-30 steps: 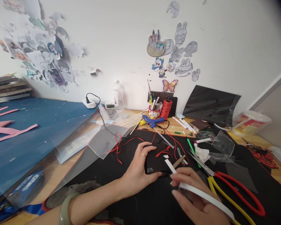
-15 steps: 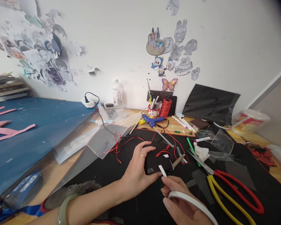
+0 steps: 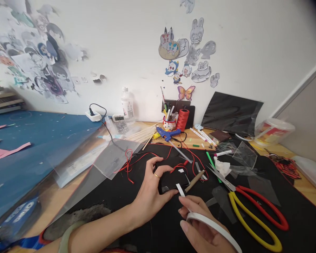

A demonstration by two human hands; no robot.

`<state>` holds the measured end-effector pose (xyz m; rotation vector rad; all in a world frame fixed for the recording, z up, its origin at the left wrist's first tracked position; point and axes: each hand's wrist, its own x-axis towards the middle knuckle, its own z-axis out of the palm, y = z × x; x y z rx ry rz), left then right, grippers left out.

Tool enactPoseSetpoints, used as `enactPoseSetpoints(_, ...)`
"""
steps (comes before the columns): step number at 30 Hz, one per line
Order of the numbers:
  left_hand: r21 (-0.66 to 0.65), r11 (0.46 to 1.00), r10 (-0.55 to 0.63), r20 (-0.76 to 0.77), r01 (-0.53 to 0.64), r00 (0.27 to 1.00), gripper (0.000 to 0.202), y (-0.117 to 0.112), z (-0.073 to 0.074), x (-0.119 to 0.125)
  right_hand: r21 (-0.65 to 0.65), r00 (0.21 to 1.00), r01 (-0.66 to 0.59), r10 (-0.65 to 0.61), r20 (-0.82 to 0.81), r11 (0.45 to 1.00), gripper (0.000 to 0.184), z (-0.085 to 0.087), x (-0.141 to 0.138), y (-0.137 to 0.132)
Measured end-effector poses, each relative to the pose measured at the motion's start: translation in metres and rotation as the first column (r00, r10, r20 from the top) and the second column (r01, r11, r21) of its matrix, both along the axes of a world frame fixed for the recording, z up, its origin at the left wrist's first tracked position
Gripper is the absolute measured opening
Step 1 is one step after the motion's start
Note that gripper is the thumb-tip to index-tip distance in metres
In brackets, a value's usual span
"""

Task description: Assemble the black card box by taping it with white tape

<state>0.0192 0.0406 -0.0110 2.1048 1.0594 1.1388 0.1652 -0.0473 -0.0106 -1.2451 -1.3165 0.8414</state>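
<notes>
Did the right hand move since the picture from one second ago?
Yes, to the left: the right hand is now farther from the resting red-and-yellow-handled scissors.

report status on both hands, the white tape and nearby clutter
Left hand holds dark flat piece. Right hand holds white tape, free end near that piece. Brown tapered stick lies close by; scissors sit beyond, to the right.

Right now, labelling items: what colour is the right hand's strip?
The strip is white, clearest in the head view.
</notes>
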Motion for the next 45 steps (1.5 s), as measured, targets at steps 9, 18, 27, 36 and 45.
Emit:
enactPoseSetpoints(9, -0.027, 0.999, -0.034, 0.040, 0.035, 0.999, 0.033, -0.0049, -0.0005, 0.0034, 0.015, 0.999, -0.029, 0.030, -0.037, 0.999, 0.026, 0.0043, -0.0025, 0.0050)
enactPoseSetpoints(18, -0.027, 0.998, -0.047, 0.060, 0.049, 0.997, 0.024, -0.0050, 0.0008, 0.0031, -0.038, 0.999, -0.046, 0.046, -0.018, 0.998, 0.026, 0.0034, -0.0008, 0.0037)
enactPoseSetpoints(27, -0.025, 0.999, -0.042, 0.063, 0.044, 0.997, 0.022, -0.0046, -0.0003, 0.0020, -0.029, 0.997, -0.042, 0.040, -0.061, 0.999, 0.027, 0.0038, -0.0018, 0.0045)
enactPoseSetpoints(36, -0.015, 0.999, -0.044, 0.083, 0.045, 0.996, 0.017, -0.0043, 0.0023, 0.0032, -0.009, 0.999, -0.022, 0.022, -0.028, 1.000, 0.027, 0.0015, -0.0019, 0.0040)
enactPoseSetpoints(45, 0.006, 0.999, -0.032, 0.049, 0.032, 0.998, 0.021, -0.0041, 0.0016, 0.0022, 0.000, 0.999, -0.035, 0.035, -0.023, 0.999, 0.026, -0.0014, -0.0008, 0.0045)
